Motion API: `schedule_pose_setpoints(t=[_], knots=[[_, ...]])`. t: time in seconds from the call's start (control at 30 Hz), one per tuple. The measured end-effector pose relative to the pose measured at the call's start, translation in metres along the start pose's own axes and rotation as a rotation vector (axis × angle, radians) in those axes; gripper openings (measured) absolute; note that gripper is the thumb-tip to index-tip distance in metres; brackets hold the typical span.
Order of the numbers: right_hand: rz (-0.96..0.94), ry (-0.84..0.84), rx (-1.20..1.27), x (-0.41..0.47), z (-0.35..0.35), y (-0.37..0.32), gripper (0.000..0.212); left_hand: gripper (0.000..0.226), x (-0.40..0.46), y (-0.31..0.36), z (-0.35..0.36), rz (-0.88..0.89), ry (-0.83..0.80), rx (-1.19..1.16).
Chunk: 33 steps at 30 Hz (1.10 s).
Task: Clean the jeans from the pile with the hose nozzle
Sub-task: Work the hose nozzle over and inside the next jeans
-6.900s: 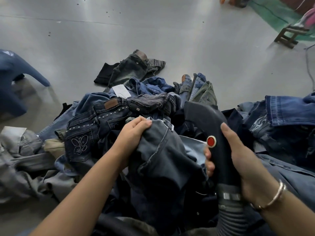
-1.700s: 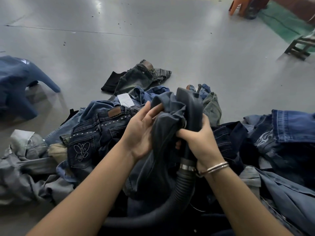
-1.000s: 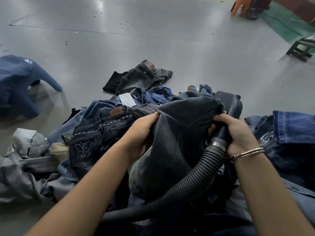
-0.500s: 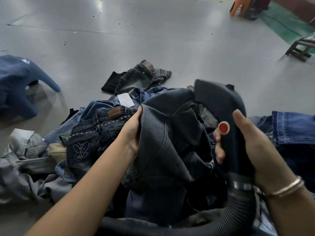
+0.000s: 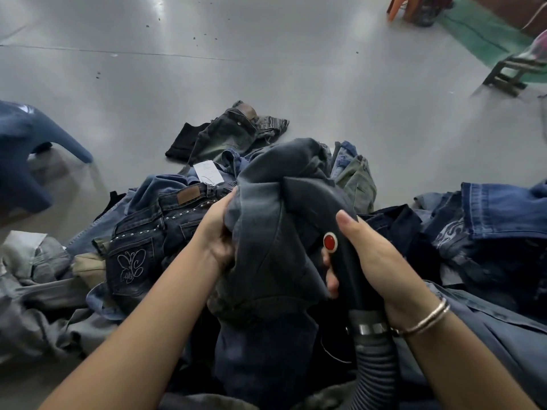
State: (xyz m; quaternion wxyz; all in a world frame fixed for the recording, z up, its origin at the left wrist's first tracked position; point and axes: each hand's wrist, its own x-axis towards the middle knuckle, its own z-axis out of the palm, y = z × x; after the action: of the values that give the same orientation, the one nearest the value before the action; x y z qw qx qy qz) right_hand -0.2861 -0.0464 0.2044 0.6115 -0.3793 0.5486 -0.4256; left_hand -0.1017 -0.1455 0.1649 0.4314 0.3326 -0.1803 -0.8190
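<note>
The left hand (image 5: 217,232) grips a bunched dark grey pair of jeans (image 5: 266,232), held up over the pile of jeans (image 5: 154,232) on the grey floor (image 5: 296,69); the right hand (image 5: 376,261) holds the black hose nozzle (image 5: 340,232) against the fabric, thumb beside its red button (image 5: 330,241)

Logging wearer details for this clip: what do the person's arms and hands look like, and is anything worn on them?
Both forearms are bare, with no sleeves in view and no gloves. The left hand shows no rings or bands, and its wrist is bare too. The right hand has thin metal bangles at the wrist, silvery with a warmer tone, apparently two side by side. Its thumbnail is short and unpainted.
</note>
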Motion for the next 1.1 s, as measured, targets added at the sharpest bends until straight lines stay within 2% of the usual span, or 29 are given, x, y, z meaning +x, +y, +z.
schedule_pose_setpoints(t=[0.2,0.3,0.37,0.43,0.5,0.53,0.6,0.63,0.67,0.73,0.8,0.83,0.97,1.07,1.1], knots=[[-0.113,0.116,0.141,0.011,-0.003,-0.001,0.051,0.066,-0.001,0.002,-0.011,0.058,0.03,-0.011],[-0.14,0.225,0.347,0.013,-0.024,-0.017,0.042,0.049,-0.001,0.018,-0.029,0.166,0.159,-0.025],[-0.151,0.266,0.414,0.012,-0.043,-0.028,0.042,0.053,-0.003,0.029,-0.042,0.197,0.205,-0.143],[-0.117,0.252,0.398,0.009,-0.053,-0.032,0.043,0.053,-0.002,0.037,-0.061,0.227,0.357,-0.151],[-0.059,0.226,0.331,0.008,-0.054,-0.027,0.042,0.034,0.003,0.041,-0.081,0.268,0.619,-0.004],[-0.025,0.221,0.284,0.009,-0.051,-0.022,0.041,0.033,0.007,0.039,-0.092,0.289,0.773,0.131],[0.036,0.225,0.219,0.011,-0.043,-0.013,0.042,0.046,0.009,0.028,-0.107,0.338,1.081,0.647],[0.058,0.227,0.212,0.013,-0.041,-0.009,0.041,0.047,0.009,0.021,-0.108,0.411,1.125,0.934],[0.078,0.226,0.215,0.014,-0.038,-0.007,0.041,0.045,0.01,0.013,-0.106,0.507,1.052,1.173],[0.114,0.215,0.229,0.017,-0.035,-0.005,0.041,0.038,0.016,-0.009,-0.099,0.577,0.7,1.432],[0.125,0.193,0.235,0.018,-0.032,-0.003,0.042,0.047,0.022,-0.034,-0.096,0.417,0.406,1.525],[0.116,0.189,0.221,0.019,-0.031,-0.002,0.042,0.06,0.026,-0.047,-0.097,0.317,0.35,1.573],[0.091,0.206,0.17,0.021,-0.025,0.001,0.039,0.118,0.038,-0.082,-0.113,-0.109,0.473,1.807],[0.1,0.194,0.182,0.021,-0.025,0.003,0.038,0.141,0.051,-0.083,-0.121,-0.181,0.575,1.893],[0.102,0.194,0.179,0.021,-0.025,0.004,0.037,0.145,0.055,-0.081,-0.12,-0.19,0.61,1.856]])
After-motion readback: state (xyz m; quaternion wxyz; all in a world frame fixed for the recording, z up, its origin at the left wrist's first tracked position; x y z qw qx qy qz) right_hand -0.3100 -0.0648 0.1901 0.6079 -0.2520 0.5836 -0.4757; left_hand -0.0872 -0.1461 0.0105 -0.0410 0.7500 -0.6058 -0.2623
